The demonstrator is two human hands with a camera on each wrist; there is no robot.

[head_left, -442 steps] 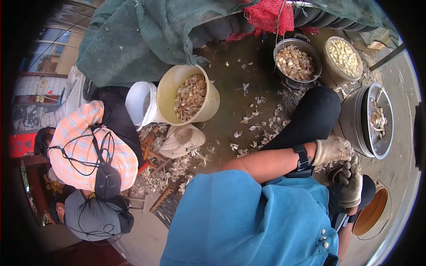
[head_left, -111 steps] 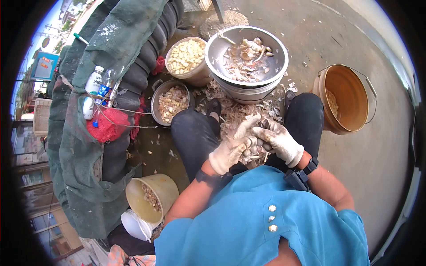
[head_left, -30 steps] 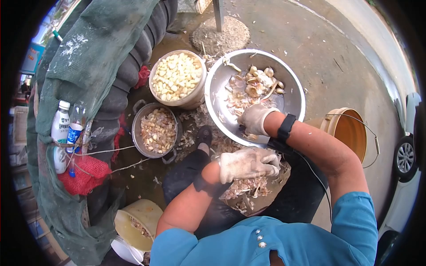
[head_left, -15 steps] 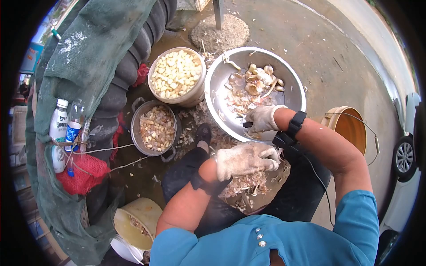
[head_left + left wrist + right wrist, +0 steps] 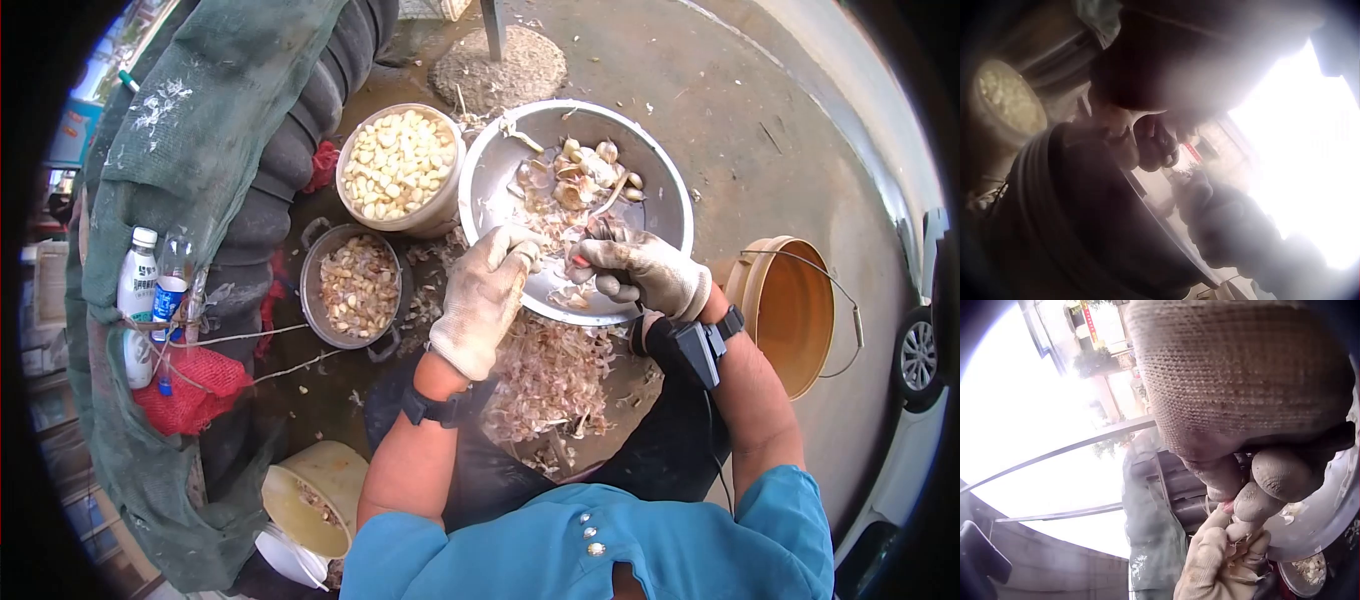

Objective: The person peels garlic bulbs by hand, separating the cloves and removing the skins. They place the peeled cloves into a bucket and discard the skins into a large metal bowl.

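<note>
Both hands wear off-white knit gloves and meet above the near rim of a wide metal basin. My left hand holds a garlic bulb, its papery skin and thin strands showing between the fingers in the right wrist view. The right hand, with dark, soiled fingertips, curls in close to the left and pinches a small red thing, mostly hidden by the fingers. Inside the basin lie several garlic bulbs and loose skins. The left wrist view is dark and glaring, with the right hand facing the left.
A bucket of peeled cloves stands left of the basin, beside a handled pot of cloves. An orange-brown bucket is at right. Garlic skins heap between the knees. A netting-covered pipe runs along the left.
Over the last second the right hand has lifted out of the basin and turned inward. The left hand has risen from over the skins to meet it. Earlier, the head view faced other seated people.
</note>
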